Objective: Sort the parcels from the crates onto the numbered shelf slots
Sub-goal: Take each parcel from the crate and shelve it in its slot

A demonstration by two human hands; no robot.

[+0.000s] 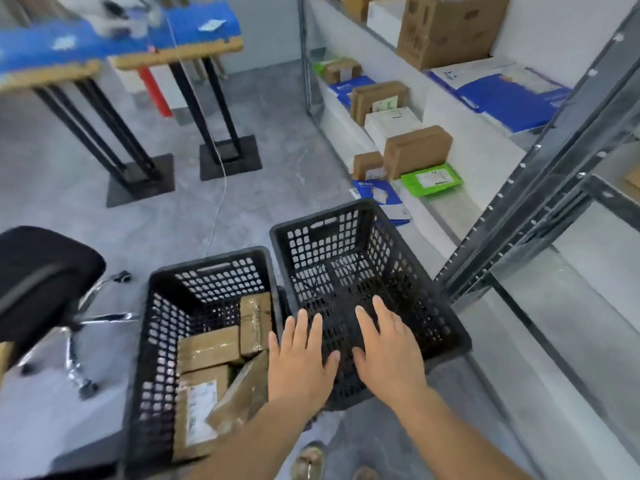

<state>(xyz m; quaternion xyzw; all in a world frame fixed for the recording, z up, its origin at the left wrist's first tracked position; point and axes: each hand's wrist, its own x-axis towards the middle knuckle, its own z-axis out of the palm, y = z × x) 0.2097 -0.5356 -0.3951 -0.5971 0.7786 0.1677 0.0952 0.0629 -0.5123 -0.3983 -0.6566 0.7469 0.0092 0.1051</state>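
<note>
Two black perforated crates stand side by side on the floor. The left crate holds several brown cardboard parcels. The right crate shows only its bare mesh bottom. My left hand and my right hand hover flat, fingers straight and spread, over the near part of the right crate, holding nothing. The metal shelf on the right carries brown boxes, blue mailers and a green mailer on its lower levels.
A black office chair with a chrome base stands at the left. Two tables with blue tops and black legs stand at the back, a white cable trailing down. My sandalled feet show below the crates.
</note>
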